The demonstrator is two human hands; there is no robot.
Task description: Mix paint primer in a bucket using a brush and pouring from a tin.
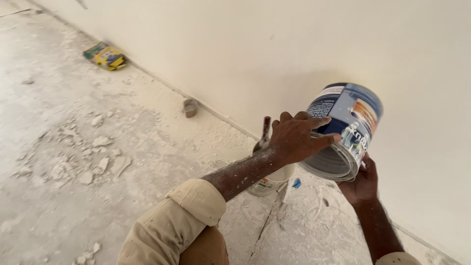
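Observation:
A blue and white paint can is held tipped over, its open mouth pointing down and toward me. My left hand grips its upper rim from the left, fingers across the top. Under the can, my right hand supports it from below. Beneath my left wrist stands a white bucket on the floor, with a brush handle sticking up out of it. Nothing visibly flows from the can.
A cream wall runs along the right, meeting a dusty floor strewn with plaster chips. A yellow and green packet and a small grey cup lie by the wall base. My knee is at the bottom.

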